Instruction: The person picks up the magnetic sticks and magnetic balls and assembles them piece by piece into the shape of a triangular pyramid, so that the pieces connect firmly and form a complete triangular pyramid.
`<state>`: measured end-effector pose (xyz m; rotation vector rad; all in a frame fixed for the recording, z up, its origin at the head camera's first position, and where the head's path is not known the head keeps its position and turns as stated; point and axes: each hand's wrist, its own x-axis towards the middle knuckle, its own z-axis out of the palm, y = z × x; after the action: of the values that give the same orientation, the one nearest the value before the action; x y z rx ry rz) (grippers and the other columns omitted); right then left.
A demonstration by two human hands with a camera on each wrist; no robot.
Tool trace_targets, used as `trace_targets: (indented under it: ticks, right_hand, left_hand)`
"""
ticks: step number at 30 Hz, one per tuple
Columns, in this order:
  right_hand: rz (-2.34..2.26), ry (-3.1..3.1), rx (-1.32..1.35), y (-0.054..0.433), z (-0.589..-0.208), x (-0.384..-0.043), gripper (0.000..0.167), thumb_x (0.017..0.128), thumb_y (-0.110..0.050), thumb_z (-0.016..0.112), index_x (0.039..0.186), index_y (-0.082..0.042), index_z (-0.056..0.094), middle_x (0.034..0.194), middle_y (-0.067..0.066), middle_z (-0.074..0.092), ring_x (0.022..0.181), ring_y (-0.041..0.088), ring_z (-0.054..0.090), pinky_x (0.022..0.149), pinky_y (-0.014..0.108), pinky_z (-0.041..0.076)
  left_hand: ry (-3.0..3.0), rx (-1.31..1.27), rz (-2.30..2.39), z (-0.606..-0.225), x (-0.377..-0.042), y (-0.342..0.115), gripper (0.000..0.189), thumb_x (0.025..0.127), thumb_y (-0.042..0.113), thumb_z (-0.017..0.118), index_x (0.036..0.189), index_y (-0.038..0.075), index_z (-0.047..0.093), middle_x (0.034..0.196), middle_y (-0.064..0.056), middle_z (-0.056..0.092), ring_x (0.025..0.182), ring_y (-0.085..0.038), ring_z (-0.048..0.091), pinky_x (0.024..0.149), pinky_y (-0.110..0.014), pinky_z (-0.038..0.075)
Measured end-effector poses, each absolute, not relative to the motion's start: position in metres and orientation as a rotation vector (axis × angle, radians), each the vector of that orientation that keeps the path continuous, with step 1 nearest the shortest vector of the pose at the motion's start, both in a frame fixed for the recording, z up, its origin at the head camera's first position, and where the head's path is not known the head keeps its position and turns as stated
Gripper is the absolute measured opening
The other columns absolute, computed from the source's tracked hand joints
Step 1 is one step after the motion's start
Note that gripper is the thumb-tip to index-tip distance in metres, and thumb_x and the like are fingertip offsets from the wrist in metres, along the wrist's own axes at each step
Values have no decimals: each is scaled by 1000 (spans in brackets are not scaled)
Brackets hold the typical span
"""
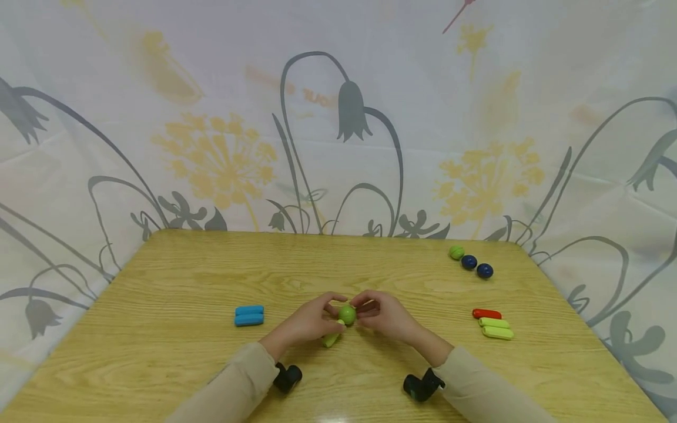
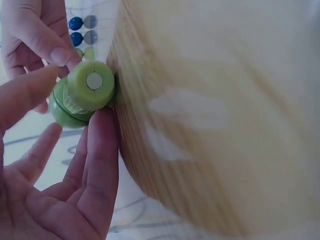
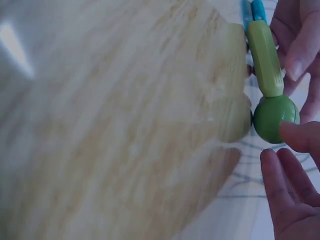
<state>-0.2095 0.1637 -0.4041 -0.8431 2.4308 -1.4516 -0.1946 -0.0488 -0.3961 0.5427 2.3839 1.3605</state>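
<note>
A green ball point(image 1: 347, 315) and a yellow-green ridged handle point(image 3: 265, 57) are end to end on the table, the handle pointing toward me; how they join is hidden. My left hand point(image 1: 312, 320) holds this pair from the left, fingers curled around it, as the left wrist view point(image 2: 65, 195) also shows. From the right comes my right hand point(image 1: 388, 317). Its thumb overlaps the ball point(image 3: 275, 119) in the right wrist view, while the other fingers lie below with a gap between them and the ball.
Two blue handles point(image 1: 249, 315) lie side by side to the left. On the right are a red handle point(image 1: 486, 314) and two yellow-green handles point(image 1: 496, 328). Toward the back right stand a green ball point(image 1: 457, 252) and two dark blue balls point(image 1: 477, 266). A patterned cloth point(image 1: 338, 176) hangs behind the table.
</note>
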Motion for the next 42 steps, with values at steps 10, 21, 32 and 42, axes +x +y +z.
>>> trace_targets:
  ticks: [10, 21, 32, 42]
  right_hand:
    - [-1429, 2541, -739, 195, -398, -203, 26, 85, 0, 65, 110, 6, 60, 107, 21, 58, 97, 35, 59, 80, 37, 50]
    - [-1452, 2607, -597, 233, -400, -193, 27, 85, -2, 67, 110, 6, 60, 106, 20, 60, 97, 33, 58, 78, 28, 49]
    - [-1482, 2676, -326, 268, -399, -178, 31, 83, -5, 70, 111, 5, 60, 107, 18, 61, 97, 29, 59, 78, 29, 50]
    - [-1491, 2749, -285, 291, -394, -167, 34, 83, -4, 69, 113, 8, 58, 109, 22, 60, 96, 29, 60, 75, 25, 50]
  left_hand:
    - [2432, 519, 1297, -398, -198, -43, 45, 84, 8, 68, 126, 8, 53, 104, -13, 56, 84, -22, 56, 63, -35, 47]
    - [2345, 453, 1379, -398, -197, -51, 47, 84, 6, 69, 127, 5, 50, 103, -14, 54, 81, -22, 57, 59, -35, 50]
    - [2311, 457, 1394, -399, -196, -46, 47, 85, 6, 68, 128, 5, 49, 104, -14, 53, 77, -21, 58, 58, -34, 51]
    - [2324, 430, 1398, -396, -194, -49, 47, 85, 5, 68, 128, 5, 49, 103, -13, 52, 75, -20, 57, 58, -34, 50]
